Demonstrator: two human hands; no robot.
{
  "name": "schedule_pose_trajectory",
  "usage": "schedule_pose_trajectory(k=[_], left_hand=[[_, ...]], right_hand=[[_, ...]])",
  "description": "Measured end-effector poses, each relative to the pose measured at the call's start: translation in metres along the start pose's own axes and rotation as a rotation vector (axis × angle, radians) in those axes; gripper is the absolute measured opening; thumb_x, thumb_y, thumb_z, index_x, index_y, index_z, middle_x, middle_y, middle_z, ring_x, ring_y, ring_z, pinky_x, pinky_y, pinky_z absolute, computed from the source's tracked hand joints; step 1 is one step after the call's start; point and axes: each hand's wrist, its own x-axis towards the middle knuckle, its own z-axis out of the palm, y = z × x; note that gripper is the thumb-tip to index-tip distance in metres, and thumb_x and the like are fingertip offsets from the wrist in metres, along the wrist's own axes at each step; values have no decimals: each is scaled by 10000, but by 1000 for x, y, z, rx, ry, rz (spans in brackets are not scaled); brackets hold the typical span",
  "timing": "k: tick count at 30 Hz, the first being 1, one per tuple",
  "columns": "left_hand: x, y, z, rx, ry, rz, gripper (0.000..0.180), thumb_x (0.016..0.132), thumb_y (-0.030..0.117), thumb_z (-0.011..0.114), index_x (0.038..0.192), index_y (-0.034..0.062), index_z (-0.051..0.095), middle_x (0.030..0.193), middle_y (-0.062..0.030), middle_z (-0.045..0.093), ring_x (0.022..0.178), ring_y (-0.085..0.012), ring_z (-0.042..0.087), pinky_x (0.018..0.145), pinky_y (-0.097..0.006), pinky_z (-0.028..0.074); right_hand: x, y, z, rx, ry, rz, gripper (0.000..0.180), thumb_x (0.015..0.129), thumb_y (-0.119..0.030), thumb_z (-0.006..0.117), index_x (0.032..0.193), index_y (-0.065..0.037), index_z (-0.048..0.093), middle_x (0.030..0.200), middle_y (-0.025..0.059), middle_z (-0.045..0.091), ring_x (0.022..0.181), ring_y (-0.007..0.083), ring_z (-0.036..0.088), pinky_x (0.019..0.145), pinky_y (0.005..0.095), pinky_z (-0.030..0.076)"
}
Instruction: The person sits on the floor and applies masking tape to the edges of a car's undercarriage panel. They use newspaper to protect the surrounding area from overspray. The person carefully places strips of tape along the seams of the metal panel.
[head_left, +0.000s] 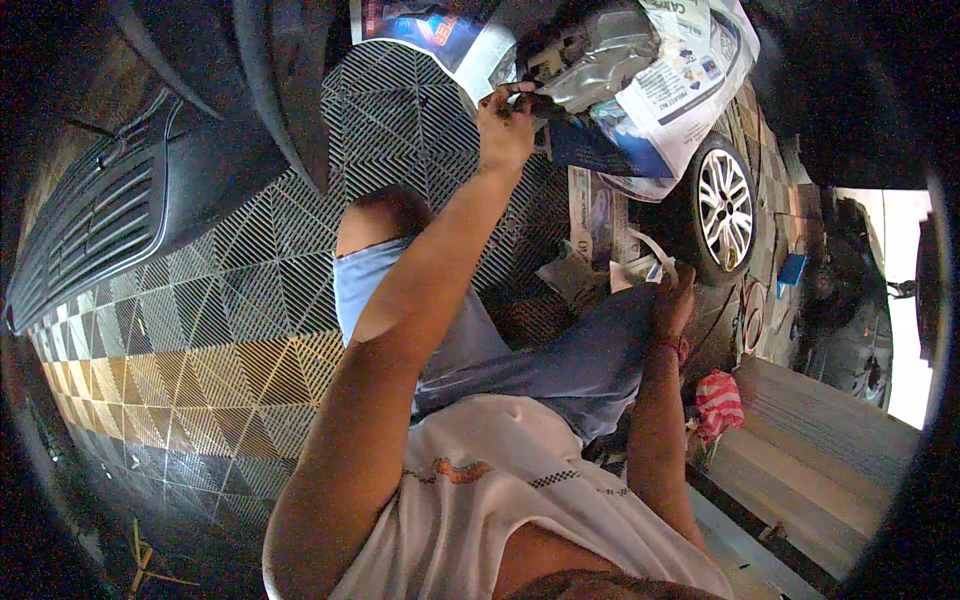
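My left hand [507, 128] reaches forward to the near left end of a glossy grey, curved part [608, 58]. Its fingers are curled at a dark piece beside that end; what they grip, if anything, is hard to make out. Newspaper sheets [665, 115] surround the part on several sides. My right hand [676, 297] is closed near my right knee, on the end of a pale, narrow strip [652, 250] that curves upward from the fingers. Whether the strip is tape or paper I cannot tell. Beside it lie crumpled paper pieces [580, 272] on the floor.
A wheel with a silver multi-spoke rim [725, 208] stands at the right. Dark vehicle bodywork with a slatted grille [110, 200] rises at the left. Ribbed floor tiles [240, 290] lie below. A red-and-white striped bag [719, 405] and a blue object [791, 269] are at right.
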Motion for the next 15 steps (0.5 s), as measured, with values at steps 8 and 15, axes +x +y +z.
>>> schedule_pose_trajectory(k=[8, 15], left_hand=[[2, 12, -7, -57, -29, -98, 152, 953, -46, 563, 1047, 35, 650, 1058, -47, 685, 958, -138, 596, 888, -280, 448], [-1, 18, -3, -29, -42, -27, 206, 958, -30, 531, 1066, 57, 683, 1056, -42, 642, 944, -151, 562, 882, -289, 439]], right_hand=[[0, -10, 0, -42, 28, 115, 346, 971, -194, 585, 1280, -54, 517, 1130, 246, 687, 1027, 466, 658, 815, 504, 534], [-3, 33, 9, -130, 80, 82, 424, 979, -242, 614, 1339, -49, 502, 1128, 253, 689, 990, 441, 676, 789, 487, 538]])
